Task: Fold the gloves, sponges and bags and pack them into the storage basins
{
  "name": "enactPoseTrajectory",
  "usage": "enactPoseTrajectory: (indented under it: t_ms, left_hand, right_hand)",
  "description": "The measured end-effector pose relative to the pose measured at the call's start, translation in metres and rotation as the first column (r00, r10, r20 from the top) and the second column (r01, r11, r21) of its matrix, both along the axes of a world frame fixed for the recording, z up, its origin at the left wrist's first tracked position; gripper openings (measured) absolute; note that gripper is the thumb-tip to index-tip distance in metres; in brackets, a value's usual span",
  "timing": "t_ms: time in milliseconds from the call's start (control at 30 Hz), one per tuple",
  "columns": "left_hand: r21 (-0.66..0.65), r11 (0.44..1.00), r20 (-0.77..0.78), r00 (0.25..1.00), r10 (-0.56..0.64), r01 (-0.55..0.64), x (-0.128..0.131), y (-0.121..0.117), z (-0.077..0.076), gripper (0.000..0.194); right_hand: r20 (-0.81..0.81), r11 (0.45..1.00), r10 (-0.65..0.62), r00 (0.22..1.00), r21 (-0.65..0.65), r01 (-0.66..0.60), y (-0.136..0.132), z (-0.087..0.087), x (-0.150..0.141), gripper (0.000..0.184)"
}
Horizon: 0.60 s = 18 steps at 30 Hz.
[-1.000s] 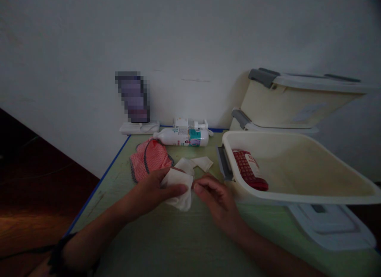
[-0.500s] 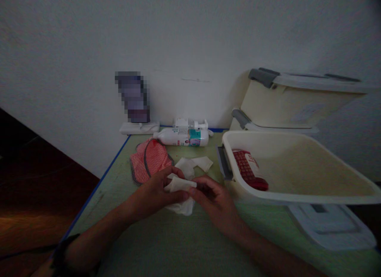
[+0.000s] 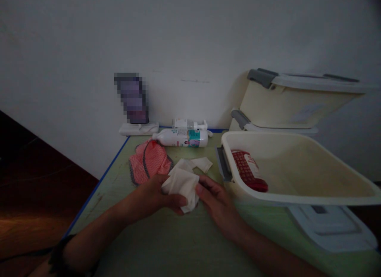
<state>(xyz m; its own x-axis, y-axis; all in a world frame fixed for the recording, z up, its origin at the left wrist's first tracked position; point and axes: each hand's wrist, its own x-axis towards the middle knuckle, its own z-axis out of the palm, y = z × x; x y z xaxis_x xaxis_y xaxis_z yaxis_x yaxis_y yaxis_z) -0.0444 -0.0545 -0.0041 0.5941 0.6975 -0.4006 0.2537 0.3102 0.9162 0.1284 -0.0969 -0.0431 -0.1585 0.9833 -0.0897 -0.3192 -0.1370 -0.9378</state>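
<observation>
Between my hands is a thin, folded off-white cloth (image 3: 182, 185), bunched and creased, held just above the table. My left hand (image 3: 162, 197) grips its left side, thumb on top and fingers underneath. At its right edge, my right hand (image 3: 216, 201) pinches it between thumb and fingers. Whether it is fabric or tissue I cannot tell. Just behind it, another off-white piece (image 3: 203, 164) lies on the table, partly covered by the held one. A red checked cloth (image 3: 151, 160) with dark trim rests crumpled beyond my left hand.
A white pump bottle (image 3: 181, 137) lies on its side near the wall. To the right stands an open cream bin (image 3: 297, 166) holding a red package (image 3: 249, 170). A lid (image 3: 333, 227) sits below it. Another bin (image 3: 291, 104) is behind. A phone (image 3: 133, 98) leans at the back left.
The off-white cloth was rolled narrow between my fingers; now it is spread wider as a flat folded bundle. My left thumb has shifted lower on it.
</observation>
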Motion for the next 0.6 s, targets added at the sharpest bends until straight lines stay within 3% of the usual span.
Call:
enactPoseTrajectory:
  t_ms: [133,300,600]
  left_hand:
    - [0.023,1.000,0.048,0.999,-0.002,0.000,0.002,0.001,0.004,0.017]
    - [0.161,0.986,0.086,0.996,0.030,-0.043,0.001,0.000,0.001,0.023]
    - [0.316,0.946,-0.050,0.994,0.093,-0.073,-0.001,0.004,-0.010,0.027]
  right_hand:
    - [0.031,1.000,-0.022,0.999,0.018,0.021,0.000,0.002,0.000,0.024]
    - [0.027,0.996,-0.080,0.996,-0.031,0.081,0.003,-0.004,0.001,0.019]
    - [-0.084,0.997,0.067,0.994,-0.031,-0.069,0.003,-0.003,-0.001,0.027]
